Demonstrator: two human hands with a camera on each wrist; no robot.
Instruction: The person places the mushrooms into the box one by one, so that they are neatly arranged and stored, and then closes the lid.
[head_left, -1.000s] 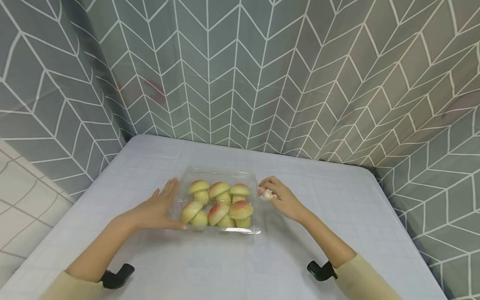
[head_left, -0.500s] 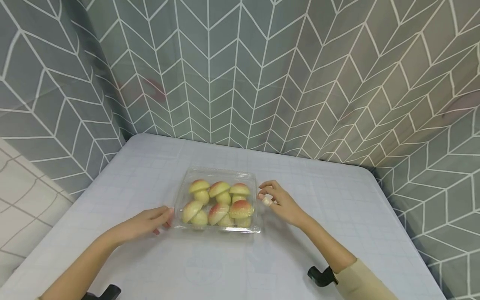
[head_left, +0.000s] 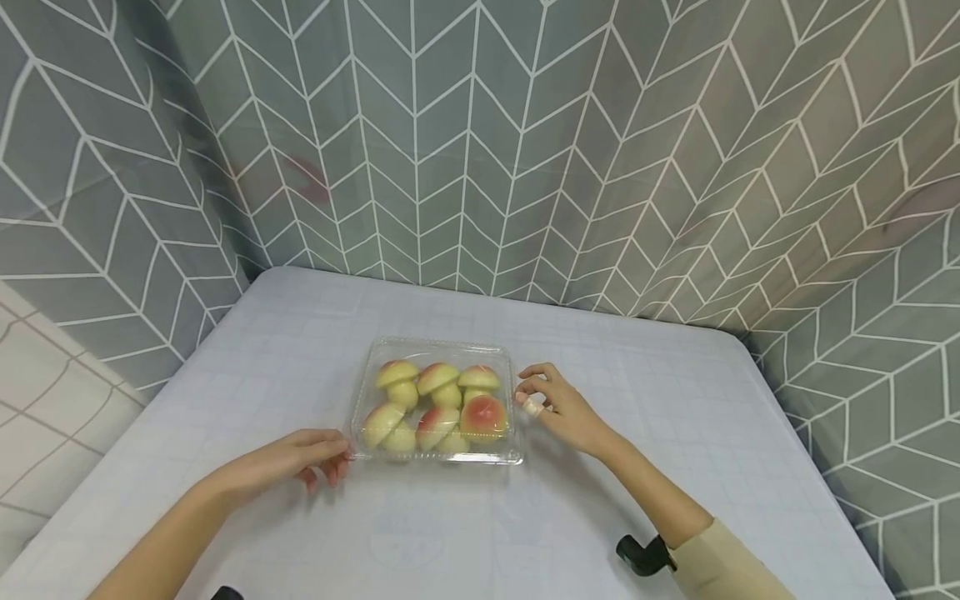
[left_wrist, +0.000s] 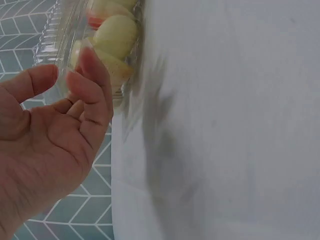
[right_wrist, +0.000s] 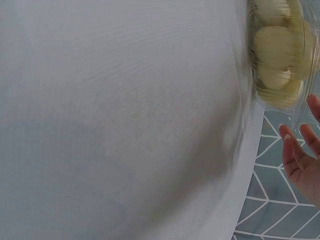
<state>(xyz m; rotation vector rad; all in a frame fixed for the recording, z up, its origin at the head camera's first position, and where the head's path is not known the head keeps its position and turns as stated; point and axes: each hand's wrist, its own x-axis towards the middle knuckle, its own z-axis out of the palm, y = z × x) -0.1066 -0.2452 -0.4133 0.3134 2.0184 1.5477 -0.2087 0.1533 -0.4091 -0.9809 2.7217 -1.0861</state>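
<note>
A clear plastic clamshell container (head_left: pixel 435 343) lies on the table with its lid down. Inside sit several yellow-green, mushroom-shaped pieces (head_left: pixel 483 417) with red-blushed caps. My left hand (head_left: pixel 300 458) is at the container's near left corner; in the left wrist view, its thumb and bent index finger pinch at the rim. On the opposite side, my right hand (head_left: pixel 566 408) holds the right rim between bent fingers and thumb, and a pale wrap (head_left: pixel 533 406) covers one finger. The right wrist view shows only its fingertips (right_wrist: pixel 287 137) around the container's edge.
A white cloth (head_left: pixel 637 367) covers the table. Grey-green curtains (head_left: pixel 480 150) with a white chevron pattern surround its back and sides. Pale floor tiles (head_left: pixel 52 400) show at the left, and a black wrist mount (head_left: pixel 645 556) sits by the right sleeve.
My left hand has left the container's left side, drawn back and come to its near left corner. The front right piece has shifted in the container. My right hand stays at the right rim.
</note>
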